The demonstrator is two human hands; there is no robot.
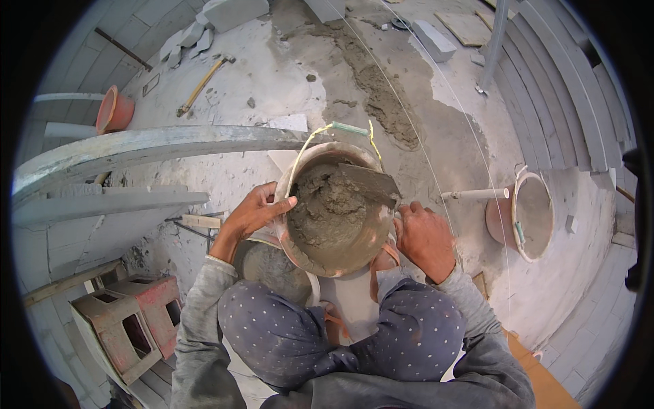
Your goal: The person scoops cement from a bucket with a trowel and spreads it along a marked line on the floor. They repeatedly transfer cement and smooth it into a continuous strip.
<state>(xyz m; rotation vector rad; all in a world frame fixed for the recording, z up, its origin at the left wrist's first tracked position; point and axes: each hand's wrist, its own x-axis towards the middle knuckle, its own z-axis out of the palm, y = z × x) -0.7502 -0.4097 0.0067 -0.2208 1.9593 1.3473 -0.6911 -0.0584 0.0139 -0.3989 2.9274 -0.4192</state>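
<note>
A bucket (317, 242) of grey wet mortar (320, 198) sits in front of me between my knees, its wire handle with a green grip raised at the top. My left hand (262, 211) grips the bucket's left rim, thumb over the edge. My right hand (422, 235) is closed on the trowel, whose flat blade (368, 178) lies in the mortar at the bucket's upper right; its handle is mostly hidden by my fingers. A second container (269, 273) with grey contents stands below and left, partly under the bucket.
A metal beam (136, 140) crosses at left. Beyond lie a hammer (201, 88), pink bucket (112, 109), broken blocks (197, 41) and mortar strip (388, 109) beside strings. Right are a bucket (504, 218), pipe (466, 194) and stacked slabs (552, 88); lower left, pierced boxes (122, 320).
</note>
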